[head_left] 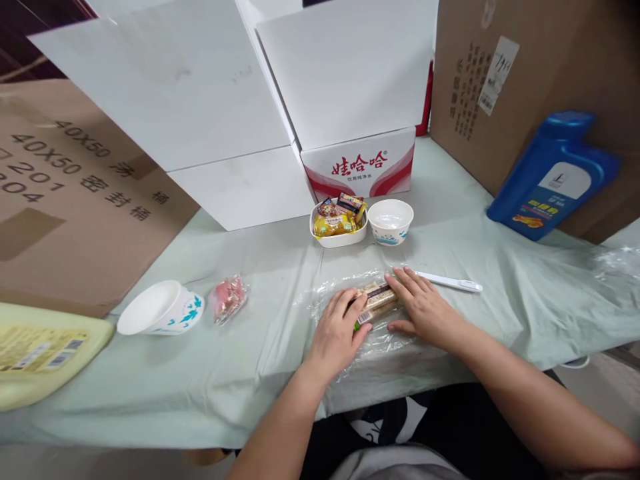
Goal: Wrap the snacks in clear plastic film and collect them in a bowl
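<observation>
My left hand (339, 331) and my right hand (424, 308) press from either side on a small brown snack packet (376, 298) that lies on a sheet of clear plastic wrap (334, 288) spread over the pale green tablecloth. The left hand's fingers curl over the packet's near end. Fingers of the right hand lie flat and stretched along its far side. A white pen-like tool (450, 282) rests just beyond the right hand.
A white dish of wrapped snacks (338, 224) and a white paper bowl (390, 221) stand behind the hands. At left lie a tipped paper bowl (159, 309) and a wrapped pink snack (228, 297). White cartons, brown boxes, a blue jug (554, 176) and a yellow bottle (40, 352) ring the table.
</observation>
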A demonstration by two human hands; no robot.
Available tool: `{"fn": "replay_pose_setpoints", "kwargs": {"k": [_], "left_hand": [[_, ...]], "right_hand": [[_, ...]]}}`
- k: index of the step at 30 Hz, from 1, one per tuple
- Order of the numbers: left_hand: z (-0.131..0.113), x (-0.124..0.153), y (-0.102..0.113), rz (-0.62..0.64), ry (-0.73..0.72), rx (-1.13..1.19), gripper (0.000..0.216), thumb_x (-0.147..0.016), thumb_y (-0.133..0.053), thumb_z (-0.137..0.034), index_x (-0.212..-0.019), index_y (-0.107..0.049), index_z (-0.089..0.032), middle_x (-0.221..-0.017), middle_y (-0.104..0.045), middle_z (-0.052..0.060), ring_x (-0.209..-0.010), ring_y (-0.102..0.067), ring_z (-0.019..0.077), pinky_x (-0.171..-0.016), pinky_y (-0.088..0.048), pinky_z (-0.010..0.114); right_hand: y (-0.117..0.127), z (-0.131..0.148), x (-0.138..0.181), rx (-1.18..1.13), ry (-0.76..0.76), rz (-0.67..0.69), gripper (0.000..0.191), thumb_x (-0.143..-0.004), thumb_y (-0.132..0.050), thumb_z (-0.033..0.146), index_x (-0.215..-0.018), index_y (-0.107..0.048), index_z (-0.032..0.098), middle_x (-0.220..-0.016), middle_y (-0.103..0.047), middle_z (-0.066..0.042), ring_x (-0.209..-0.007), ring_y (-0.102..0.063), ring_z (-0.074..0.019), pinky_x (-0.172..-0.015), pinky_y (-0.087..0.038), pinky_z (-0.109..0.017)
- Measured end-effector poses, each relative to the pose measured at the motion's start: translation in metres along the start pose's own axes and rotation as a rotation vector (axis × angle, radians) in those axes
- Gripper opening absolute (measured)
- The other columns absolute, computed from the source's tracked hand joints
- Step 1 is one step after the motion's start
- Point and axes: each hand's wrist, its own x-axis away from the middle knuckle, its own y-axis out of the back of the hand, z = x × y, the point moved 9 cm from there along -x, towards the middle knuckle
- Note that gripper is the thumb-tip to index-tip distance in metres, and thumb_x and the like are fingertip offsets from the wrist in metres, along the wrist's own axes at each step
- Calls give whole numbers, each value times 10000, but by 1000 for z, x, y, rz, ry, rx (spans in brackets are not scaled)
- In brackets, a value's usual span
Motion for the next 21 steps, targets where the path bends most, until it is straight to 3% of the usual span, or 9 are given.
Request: {"fn": "replay_pose_setpoints", "kwargs": {"k": [5, 9, 11, 14, 16, 19, 21], "left_hand": [[29, 4, 15, 22, 152, 219, 341, -913, -544, -275, -1250, -573, -237, -1251, -626, 74, -1149, -592, 227, -1003, -493, 403], [71, 14, 22, 12, 458, 281, 364, -958, -443, -401, -1214, -617, -212, -1055, -719, 72, -872, -689, 206, -788, -560, 344], [84, 17, 27, -52, 555, 250, 406, -957, -416, -432, -1218, -616, -194, -1035, -726, 84, -880, -691, 224, -807, -549, 368], [80, 12, 24, -77, 558, 223, 433, -864, -567, -428, -1225, -602, -190, -1176, -684, 104, -1043, -653, 265, -919, -503, 406], [74, 11, 19, -42, 562, 245, 465, -767, -679, -374, -1192, -606, -201, -1169, -685, 92, -1043, -647, 269, -924, -494, 406], [75, 13, 16, 21, 630, 448, 441, -717, -710, -370, -1110, -613, -194, -1004, -721, 60, -881, -679, 235, -789, -533, 351], [85, 10, 31, -12, 679, 597, 473, -716, -698, -448, -1089, -602, -174, -945, -722, 58, -800, -680, 219, -690, -538, 315]], "right_hand": [[-10, -13, 0, 5, -31, 71, 940, -828, -591, 614, -1519, -251, 75, -1528, -350, -202, -1437, -279, -311, -1162, -288, -470], [-16, -11, 1, 30, -7, 96, 934, -837, -499, 701, -1506, -306, 79, -1554, -295, -200, -1462, -198, -325, -1179, -232, -496], [-17, -10, 0, 42, -14, 117, 928, -839, -479, 717, -1494, -338, 75, -1557, -282, -201, -1461, -192, -332, -1182, -222, -499], [-18, -11, 0, 53, -28, 136, 920, -837, -480, 719, -1477, -373, 67, -1554, -286, -201, -1457, -204, -334, -1183, -223, -488], [-19, -11, -1, 53, -25, 129, 919, -834, -476, 726, -1472, -385, 72, -1549, -298, -199, -1454, -217, -336, -1179, -232, -489], [-21, -12, -1, 57, -15, 105, 927, -832, -463, 738, -1470, -389, 69, -1542, -313, -202, -1449, -231, -339, -1172, -243, -498], [-22, -12, -1, 62, -7, 90, 928, -830, -465, 738, -1468, -393, 69, -1538, -323, -203, -1447, -237, -340, -1172, -242, -496]]}}
